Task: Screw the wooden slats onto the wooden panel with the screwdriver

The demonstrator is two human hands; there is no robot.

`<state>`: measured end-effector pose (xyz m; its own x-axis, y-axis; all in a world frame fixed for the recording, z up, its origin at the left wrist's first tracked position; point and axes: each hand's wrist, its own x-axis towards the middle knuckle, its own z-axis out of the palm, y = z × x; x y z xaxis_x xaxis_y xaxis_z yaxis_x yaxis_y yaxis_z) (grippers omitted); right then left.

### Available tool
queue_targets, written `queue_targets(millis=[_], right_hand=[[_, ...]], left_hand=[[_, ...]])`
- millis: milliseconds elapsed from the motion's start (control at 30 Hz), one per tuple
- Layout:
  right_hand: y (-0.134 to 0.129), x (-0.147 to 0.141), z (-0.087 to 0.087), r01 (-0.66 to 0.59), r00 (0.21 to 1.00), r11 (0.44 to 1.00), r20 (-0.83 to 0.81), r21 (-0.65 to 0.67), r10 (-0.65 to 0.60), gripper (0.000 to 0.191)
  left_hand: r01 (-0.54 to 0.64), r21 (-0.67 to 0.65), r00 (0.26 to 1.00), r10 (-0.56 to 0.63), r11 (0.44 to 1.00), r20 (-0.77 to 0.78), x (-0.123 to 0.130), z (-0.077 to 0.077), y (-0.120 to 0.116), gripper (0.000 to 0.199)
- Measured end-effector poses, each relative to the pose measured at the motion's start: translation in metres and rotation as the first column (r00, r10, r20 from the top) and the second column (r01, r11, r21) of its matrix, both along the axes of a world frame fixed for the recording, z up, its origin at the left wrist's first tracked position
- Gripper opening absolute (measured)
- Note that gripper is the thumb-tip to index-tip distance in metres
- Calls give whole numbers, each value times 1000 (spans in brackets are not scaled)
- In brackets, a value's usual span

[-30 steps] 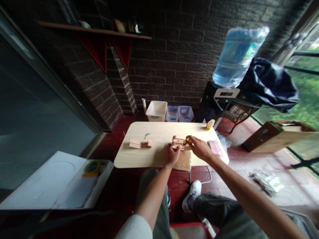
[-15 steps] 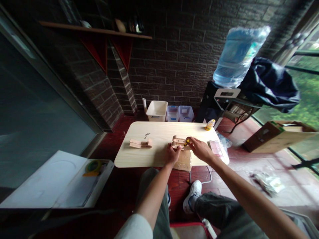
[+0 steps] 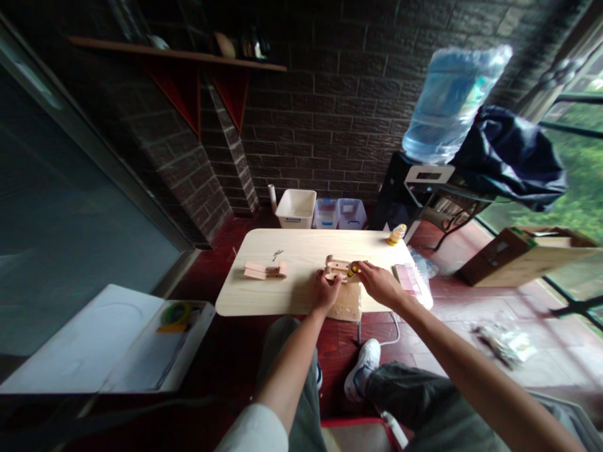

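Our right hand (image 3: 380, 284) is closed to a pinch around a short yellow-and-black tool (image 3: 353, 270), probably a stubby screwdriver, its tip hidden from us. Our left hand (image 3: 326, 291) is partly curled, thumb and fingers bracing the near side of a wooden frame (image 3: 337, 266) with dark holes or fastener heads. The frame sits right of the middle of the table (image 3: 301, 242), by a tan sheet (image 3: 347, 305) that juts slightly past the front edge.

We judge the step in hand to be working a fastener at the frame's right end; the next move calls for a firm left-hand brace and the tool seated squarely while the right fingers turn it.

Farther out, a similar wooden piece (image 3: 264, 270) lies toward the left edge, small dark parts (image 3: 277, 254) just beyond it. A yellow-capped bottle (image 3: 396, 235) stands near the far right corner.
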<state>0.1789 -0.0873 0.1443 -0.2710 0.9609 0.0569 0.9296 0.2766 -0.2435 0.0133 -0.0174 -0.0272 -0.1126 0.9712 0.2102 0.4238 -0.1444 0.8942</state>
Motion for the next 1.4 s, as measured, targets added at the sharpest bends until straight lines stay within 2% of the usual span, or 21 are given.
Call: queue_targets(millis=[300, 633, 833, 967, 1400], right_hand=[[6, -3, 3, 58, 998, 998, -2, 15, -58, 28], [10, -6, 1, 98, 995, 995, 10, 18, -99, 24], [11, -5, -3, 64, 998, 998, -7, 21, -64, 29], [11, -6, -1, 81, 997, 996, -16, 27, -81, 25], [11, -11, 8, 124, 992, 992, -28, 29, -124, 21]], left_hand=[[-4, -9, 1000, 4, 1000, -14, 0, 3, -1, 38], [26, -17, 998, -25, 1000, 61, -2, 18, -7, 40], [10, -7, 999, -10, 1000, 47, 0, 12, -4, 35], [18, 13, 999, -19, 1000, 30, 0, 7, -3, 39], [-7, 30, 1000, 6, 1000, 18, 0, 8, -4, 34]])
